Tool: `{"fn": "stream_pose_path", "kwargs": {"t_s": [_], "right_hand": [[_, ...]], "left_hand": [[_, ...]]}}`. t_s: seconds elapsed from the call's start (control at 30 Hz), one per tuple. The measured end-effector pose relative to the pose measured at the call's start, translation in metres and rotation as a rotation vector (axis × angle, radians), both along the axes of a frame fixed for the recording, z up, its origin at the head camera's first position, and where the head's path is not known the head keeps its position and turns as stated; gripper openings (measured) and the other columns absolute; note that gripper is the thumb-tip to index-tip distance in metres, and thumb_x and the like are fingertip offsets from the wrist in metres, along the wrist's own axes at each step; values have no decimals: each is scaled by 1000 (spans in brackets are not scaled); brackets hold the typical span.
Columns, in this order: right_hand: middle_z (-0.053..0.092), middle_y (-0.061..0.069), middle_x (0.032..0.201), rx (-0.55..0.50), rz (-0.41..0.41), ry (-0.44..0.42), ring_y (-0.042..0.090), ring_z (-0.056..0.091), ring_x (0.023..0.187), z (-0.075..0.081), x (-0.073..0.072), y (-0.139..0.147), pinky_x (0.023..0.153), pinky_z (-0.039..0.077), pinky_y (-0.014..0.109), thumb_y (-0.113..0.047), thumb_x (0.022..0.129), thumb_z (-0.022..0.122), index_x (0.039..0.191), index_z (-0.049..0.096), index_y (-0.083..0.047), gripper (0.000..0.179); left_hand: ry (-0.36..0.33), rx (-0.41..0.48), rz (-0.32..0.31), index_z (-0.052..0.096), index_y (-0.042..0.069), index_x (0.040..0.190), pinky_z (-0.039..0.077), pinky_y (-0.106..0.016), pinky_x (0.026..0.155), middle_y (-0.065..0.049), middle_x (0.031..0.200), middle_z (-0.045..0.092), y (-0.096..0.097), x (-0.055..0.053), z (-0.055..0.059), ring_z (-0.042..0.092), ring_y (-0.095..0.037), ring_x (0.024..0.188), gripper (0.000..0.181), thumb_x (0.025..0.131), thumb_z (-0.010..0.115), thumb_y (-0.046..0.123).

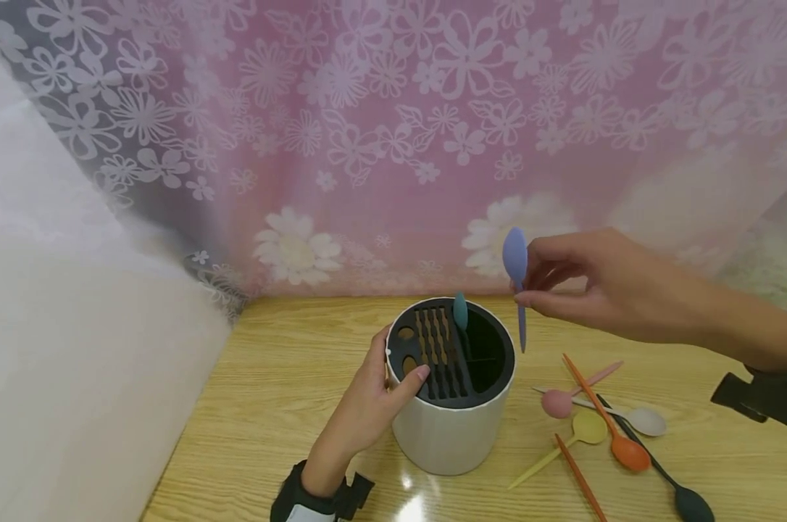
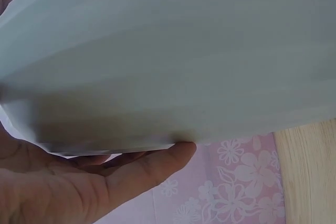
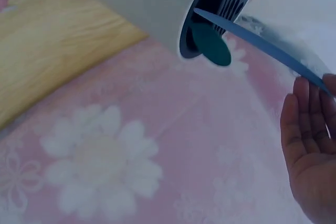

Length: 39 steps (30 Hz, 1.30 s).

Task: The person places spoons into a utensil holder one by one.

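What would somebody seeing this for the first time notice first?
Probably the blue spoon, held bowl-up in the air by the right grip, near the white holder that the left grip clasps. Next, the tangle of colorful spoons on the table, right of the holder, then the pink flowered cloth behind.

A slim blue spoon (image 1: 515,255) is held bowl up near a white, black-topped, slotted cylindrical holder (image 1: 451,437).

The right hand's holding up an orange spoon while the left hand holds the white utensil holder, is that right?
Only the color is wrong: the head view shows a blue spoon in the right hand; the left hand does hold the white utensil holder.
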State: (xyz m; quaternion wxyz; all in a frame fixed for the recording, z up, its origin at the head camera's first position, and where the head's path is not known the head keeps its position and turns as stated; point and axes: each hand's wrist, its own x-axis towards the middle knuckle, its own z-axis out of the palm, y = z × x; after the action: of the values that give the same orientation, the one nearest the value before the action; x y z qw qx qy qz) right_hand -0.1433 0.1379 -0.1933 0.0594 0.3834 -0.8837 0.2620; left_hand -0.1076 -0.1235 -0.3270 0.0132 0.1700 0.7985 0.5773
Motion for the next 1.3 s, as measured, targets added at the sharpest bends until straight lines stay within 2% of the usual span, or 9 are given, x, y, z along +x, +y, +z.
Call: {"fn": "stream_pose_path", "kwargs": {"t_s": [0.13, 0.27, 0.37, 0.6, 0.83, 1.17, 1.3], "right_hand": [[62, -4, 81, -87, -32, -80, 5, 59, 77, -6, 1, -14, 65, 54, 29, -23, 82, 65, 84, 59, -20, 7], [63, -3, 79, -91, -135, -68, 2, 58, 74, -8, 3, -27, 64, 53, 30, -28, 81, 65, 82, 60, -18, 11], [65, -4, 79, -76, -184, -47, 1, 57, 74, -8, 3, -35, 64, 53, 33, -34, 81, 65, 81, 60, -19, 15], [65, -2, 75, -28, -222, -52, 5, 57, 69, -28, -3, -40, 60, 51, 35, -30, 81, 64, 80, 59, -16, 15], [66, 2, 75, -64, -235, -96, 8, 58, 69, -47, -13, -36, 62, 53, 36, -20, 80, 66, 80, 60, -12, 10], [67, 5, 80, -68, -254, -76, 11, 59, 74, -41, -22, -35, 65, 52, 40, -26, 83, 63, 84, 60, -12, 15], [67, 5, 80, -56, -271, -90, 12, 59, 75, -42, -25, -35, 66, 51, 41, -29, 83, 62, 85, 61, -13, 16]], "left_hand": [[10, -5, 10, 22, 10, 140, 34, -55, 97, -13, 139, 35, -1, 1, 0, 34, -17, 122, 64, 88, 56, 27], [14, -8, 1, 22, 10, 140, 33, -55, 99, -13, 139, 34, 0, 0, 0, 33, -18, 122, 64, 88, 56, 28], [17, -15, -4, 21, 10, 140, 31, -55, 100, -15, 140, 33, 1, 0, 1, 31, -18, 123, 65, 88, 55, 29], [26, -21, -10, 21, 10, 140, 31, -54, 100, -12, 140, 33, 1, 1, 0, 31, -17, 123, 64, 89, 54, 29], [32, -9, -20, 20, 9, 141, 31, -54, 101, -13, 140, 33, 1, 2, 0, 31, -17, 123, 66, 88, 55, 28], [33, -35, -13, 18, 10, 141, 30, -54, 101, -13, 141, 32, 0, 2, 1, 30, -18, 124, 67, 89, 54, 30], [45, -29, -15, 18, 12, 141, 32, -55, 100, -11, 141, 32, -1, -1, -6, 31, -17, 123, 67, 89, 54, 32]]}}
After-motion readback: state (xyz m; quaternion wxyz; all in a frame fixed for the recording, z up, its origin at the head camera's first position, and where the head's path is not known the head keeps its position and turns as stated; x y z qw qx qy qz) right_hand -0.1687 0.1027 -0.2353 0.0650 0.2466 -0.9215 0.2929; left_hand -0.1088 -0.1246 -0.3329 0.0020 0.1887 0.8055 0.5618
